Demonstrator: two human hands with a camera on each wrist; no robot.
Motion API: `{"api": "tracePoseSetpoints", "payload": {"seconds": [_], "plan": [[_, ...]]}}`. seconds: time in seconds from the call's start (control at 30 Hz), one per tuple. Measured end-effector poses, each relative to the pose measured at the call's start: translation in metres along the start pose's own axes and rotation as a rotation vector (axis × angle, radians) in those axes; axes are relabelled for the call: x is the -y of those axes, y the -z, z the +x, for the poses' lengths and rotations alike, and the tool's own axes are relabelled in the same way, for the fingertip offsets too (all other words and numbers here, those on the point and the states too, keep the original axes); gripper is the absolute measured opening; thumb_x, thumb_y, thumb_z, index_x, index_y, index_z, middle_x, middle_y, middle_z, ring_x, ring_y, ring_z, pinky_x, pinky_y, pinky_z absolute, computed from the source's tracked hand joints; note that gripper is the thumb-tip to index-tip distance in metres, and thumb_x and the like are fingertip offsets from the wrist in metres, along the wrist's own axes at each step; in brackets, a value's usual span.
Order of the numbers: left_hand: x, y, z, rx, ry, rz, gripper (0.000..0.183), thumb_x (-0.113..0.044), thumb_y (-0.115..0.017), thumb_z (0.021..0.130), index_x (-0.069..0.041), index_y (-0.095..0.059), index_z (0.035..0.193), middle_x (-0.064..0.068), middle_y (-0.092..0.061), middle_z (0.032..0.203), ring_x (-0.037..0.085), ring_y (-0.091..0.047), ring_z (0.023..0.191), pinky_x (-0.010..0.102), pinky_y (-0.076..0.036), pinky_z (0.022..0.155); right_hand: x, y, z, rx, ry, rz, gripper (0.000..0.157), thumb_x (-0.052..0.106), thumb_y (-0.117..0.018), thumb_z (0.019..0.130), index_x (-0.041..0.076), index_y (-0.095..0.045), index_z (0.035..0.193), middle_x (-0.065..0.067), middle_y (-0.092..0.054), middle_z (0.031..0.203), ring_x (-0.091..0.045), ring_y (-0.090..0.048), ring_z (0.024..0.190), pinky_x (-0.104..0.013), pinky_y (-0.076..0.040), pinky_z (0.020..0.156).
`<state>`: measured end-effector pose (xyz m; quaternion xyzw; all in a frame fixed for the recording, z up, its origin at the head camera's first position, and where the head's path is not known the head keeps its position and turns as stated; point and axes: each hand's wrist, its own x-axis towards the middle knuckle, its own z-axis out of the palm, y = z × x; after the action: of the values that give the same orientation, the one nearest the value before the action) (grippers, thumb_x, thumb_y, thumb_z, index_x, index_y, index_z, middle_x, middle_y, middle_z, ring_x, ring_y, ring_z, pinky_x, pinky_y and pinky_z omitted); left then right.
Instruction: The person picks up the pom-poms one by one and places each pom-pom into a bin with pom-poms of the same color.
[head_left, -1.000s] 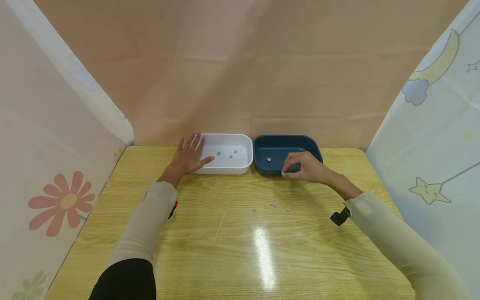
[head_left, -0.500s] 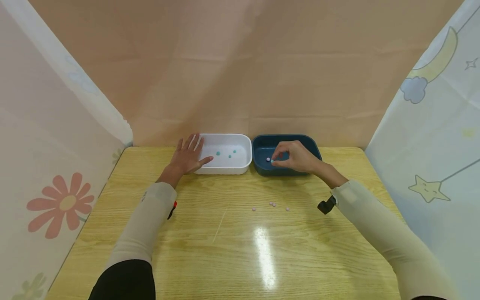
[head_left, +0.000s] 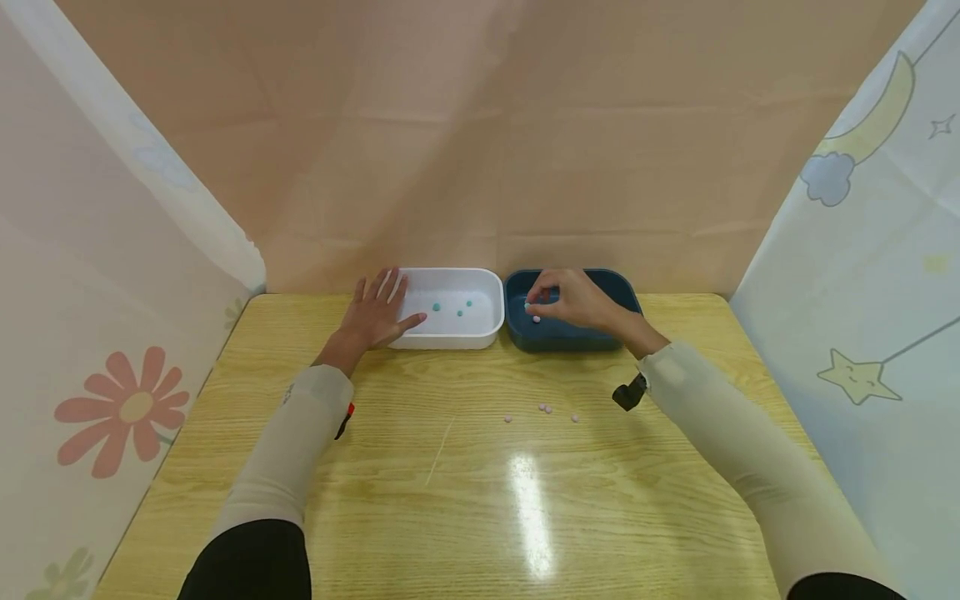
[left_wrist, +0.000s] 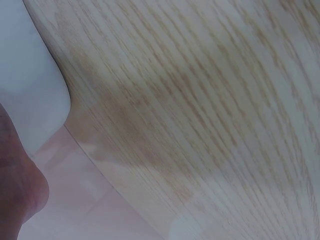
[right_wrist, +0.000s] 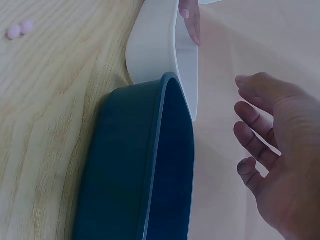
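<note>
My left hand [head_left: 372,317] rests spread on the left end of a white box [head_left: 446,342]; the left wrist view shows only a bit of that hand [left_wrist: 22,185] beside the box wall [left_wrist: 35,75]. Three small teal balls [head_left: 437,307] lie inside the white box. Over the dark blue box [head_left: 577,340], thumb and fingertips of my right hand [head_left: 573,300] pinch a small light teal ball [head_left: 527,307]. A pink ball [head_left: 536,319] sits in the blue box just below the fingertips. In the right wrist view the right hand [right_wrist: 285,135] is above the blue rim, its ball hidden.
Several pink balls [head_left: 545,408] lie on the wooden table [head_left: 375,517] in front of the blue box. The two boxes stand side by side against the tan back wall [head_left: 420,167]. Printed panels [head_left: 840,275] flank the table.
My right hand has moved left and away from me, from the blue box's front rim to over its left inside, carrying the teal ball. My left hand has stayed in place.
</note>
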<state>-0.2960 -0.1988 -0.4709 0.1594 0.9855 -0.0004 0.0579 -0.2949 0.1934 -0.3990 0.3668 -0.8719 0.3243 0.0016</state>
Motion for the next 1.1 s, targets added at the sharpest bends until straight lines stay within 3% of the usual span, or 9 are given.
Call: {"api": "tracePoseSetpoints", "payload": {"seconds": [0.3,0.57,1.1], "plan": [[0.001,-0.001,0.001,-0.01,-0.002,-0.003,0.097,-0.073,-0.027,0.104,-0.008,0.002,0.17,0.014,0.011,0.178,0.036,0.011,0.164,0.063,0.008,0.128,0.0,-0.007,0.017,0.01,-0.052,-0.021,0.007,0.015,-0.083,0.093,0.009,-0.083,0.097,-0.006,-0.074,0.098,-0.022,-0.065,0.089,-0.038,-0.053,0.077],[0.0,0.0,-0.001,-0.005,-0.002,0.001,0.098,-0.075,-0.025,0.104,-0.008,0.003,0.17,0.014,0.012,0.178,0.036,0.01,0.164,0.063,0.007,0.128,0.0,-0.014,0.034,0.011,-0.097,-0.021,0.008,0.017,-0.082,0.094,0.01,-0.082,0.097,-0.006,-0.075,0.096,-0.022,-0.066,0.084,-0.039,-0.055,0.076],[0.0,-0.002,0.001,-0.012,0.001,-0.014,0.1,-0.076,-0.026,0.103,-0.008,0.001,0.171,0.014,0.012,0.178,0.036,0.01,0.164,0.062,0.009,0.128,0.003,-0.028,0.06,-0.004,-0.103,-0.037,0.012,0.017,-0.081,0.095,0.007,-0.083,0.101,-0.008,-0.077,0.097,-0.021,-0.064,0.08,-0.032,-0.051,0.065]]}}
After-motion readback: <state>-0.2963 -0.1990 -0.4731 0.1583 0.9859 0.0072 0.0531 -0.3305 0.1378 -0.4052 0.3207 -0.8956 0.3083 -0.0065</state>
